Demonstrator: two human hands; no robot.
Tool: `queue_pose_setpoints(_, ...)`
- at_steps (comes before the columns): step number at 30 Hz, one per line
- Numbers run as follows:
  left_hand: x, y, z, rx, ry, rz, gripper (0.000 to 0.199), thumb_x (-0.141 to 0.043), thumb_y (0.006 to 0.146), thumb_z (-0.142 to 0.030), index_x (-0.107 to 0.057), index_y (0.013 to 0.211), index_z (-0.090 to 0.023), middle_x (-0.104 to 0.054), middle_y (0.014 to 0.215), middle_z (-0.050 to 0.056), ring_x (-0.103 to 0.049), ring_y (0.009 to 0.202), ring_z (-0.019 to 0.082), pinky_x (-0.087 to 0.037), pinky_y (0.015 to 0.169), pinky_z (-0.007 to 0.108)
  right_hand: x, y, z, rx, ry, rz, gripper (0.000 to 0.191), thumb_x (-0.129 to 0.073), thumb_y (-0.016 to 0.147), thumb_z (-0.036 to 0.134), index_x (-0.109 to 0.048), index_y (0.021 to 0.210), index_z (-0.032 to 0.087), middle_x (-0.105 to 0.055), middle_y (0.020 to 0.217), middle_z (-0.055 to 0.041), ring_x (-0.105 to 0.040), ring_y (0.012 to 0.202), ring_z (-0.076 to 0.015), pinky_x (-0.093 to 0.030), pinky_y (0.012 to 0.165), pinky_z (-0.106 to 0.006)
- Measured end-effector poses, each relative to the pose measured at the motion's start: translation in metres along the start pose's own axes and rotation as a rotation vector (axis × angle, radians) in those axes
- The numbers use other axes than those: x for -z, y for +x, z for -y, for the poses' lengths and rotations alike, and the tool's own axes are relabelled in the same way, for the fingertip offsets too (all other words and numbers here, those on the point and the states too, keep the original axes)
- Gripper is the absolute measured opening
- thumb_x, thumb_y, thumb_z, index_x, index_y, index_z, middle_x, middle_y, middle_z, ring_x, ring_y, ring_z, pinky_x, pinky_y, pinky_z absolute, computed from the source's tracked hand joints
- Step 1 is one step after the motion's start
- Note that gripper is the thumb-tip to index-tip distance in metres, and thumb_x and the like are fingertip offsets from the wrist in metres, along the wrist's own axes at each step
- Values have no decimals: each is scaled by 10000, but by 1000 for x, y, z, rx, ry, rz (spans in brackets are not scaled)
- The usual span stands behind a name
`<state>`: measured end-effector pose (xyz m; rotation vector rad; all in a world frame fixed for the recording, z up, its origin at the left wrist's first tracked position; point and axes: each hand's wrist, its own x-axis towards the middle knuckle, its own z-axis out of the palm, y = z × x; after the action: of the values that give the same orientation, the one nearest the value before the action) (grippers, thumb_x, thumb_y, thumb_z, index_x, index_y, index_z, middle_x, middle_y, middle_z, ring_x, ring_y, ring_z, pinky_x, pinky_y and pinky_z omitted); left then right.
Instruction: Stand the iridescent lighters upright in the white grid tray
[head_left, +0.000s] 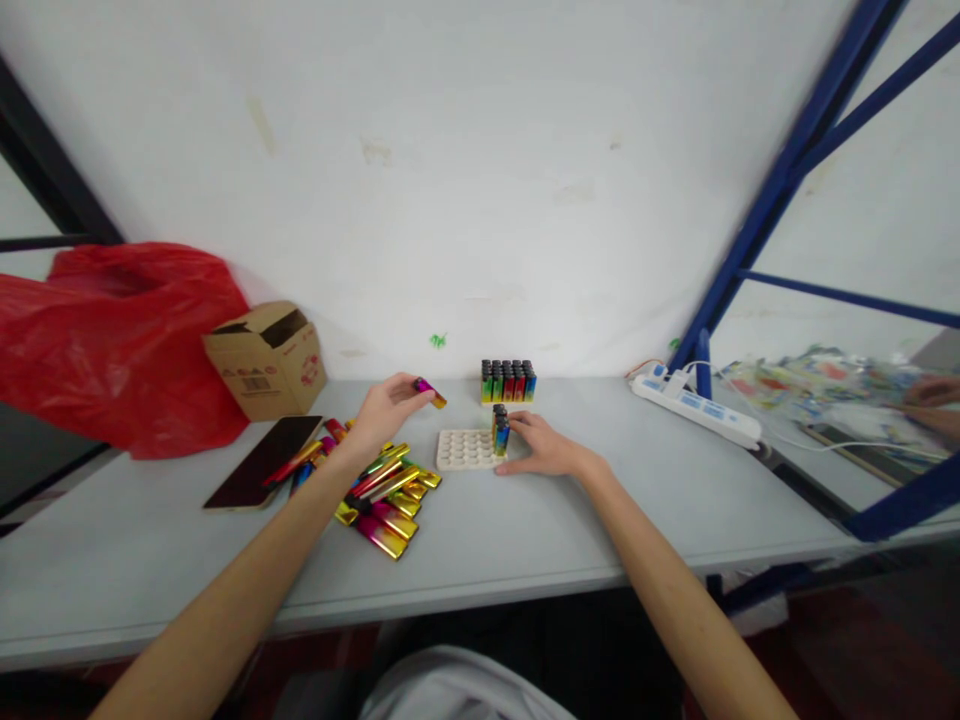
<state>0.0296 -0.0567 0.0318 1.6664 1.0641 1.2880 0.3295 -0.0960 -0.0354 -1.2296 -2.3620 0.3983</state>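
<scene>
Red bag (142, 350) cut off, L edge.

Left hand (390, 405) holds a purple-gold lighter (430, 393)

My left hand (386, 412) and right hand (547, 447) are bare, with slim fingers, and my forearms (251, 565) are bare too, slender and widening toward the elbows. At the bottom edge I see a bit of my light grey top (457, 688), its cloth softly creased, its outline rounded.
</scene>
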Motion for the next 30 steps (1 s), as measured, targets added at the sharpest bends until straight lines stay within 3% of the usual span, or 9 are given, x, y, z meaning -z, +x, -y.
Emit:
queue_pose_setpoints(3,-3,-3,-5,126,-312,42,392,-850,703,-424,-656,920,-163,-755,915,86,-705,891,223,-516,876,367,1,1,2,-13,-14,18,889,-787,703,683,-565,1381,152,-509,1430,-188,-484,1336,-357,-368,1162,-522)
queue_pose_setpoints(6,-8,-9,-7,175,-480,127,362,-829,756,-379,-626,961,-161,-743,851,66,-717,815,204,-525,876,373,2,1,5,-19,-20,23,887,-790,704,676,-570,1376,140,-519,1421,-197,-493,1328,-361,-376,1155,-527)
queue_pose_setpoints(11,-20,-20,-5,240,-568,263,306,-796,797,-301,-618,1010,-171,-673,811,20,-645,685,148,-533,699,305,2,1,5,-15,-17,15,880,-804,700,660,-573,1375,144,-526,1420,-194,-498,1328,-359,-375,1159,-522)
queue_pose_setpoints(15,-26,-23,-5,367,-647,323,220,-748,823,-300,-605,941,-182,-611,768,7,-540,620,117,-448,540,228,2,1,4,-8,-27,20,881,-800,705,660,-567,1379,143,-519,1425,-195,-498,1328,-355,-379,1156,-517)
queue_pose_setpoints(21,-26,-23,-8,471,-685,357,295,-551,937,-414,-648,920,-136,-509,668,7,-482,593,135,-453,542,249,1,0,2,-13,-20,8,890,-791,697,684,-568,1379,157,-519,1423,-192,-489,1335,-359,-376,1153,-525)
queue_pose_setpoints(30,-30,-22,-4,558,-775,447,225,-541,877,-363,-553,756,-174,-421,642,-12,-422,545,138,-406,509,262,1,0,3,-14,-16,9,873,-796,701,669,-574,1370,155,-517,1427,-194,-492,1333,-360,-366,1162,-527)
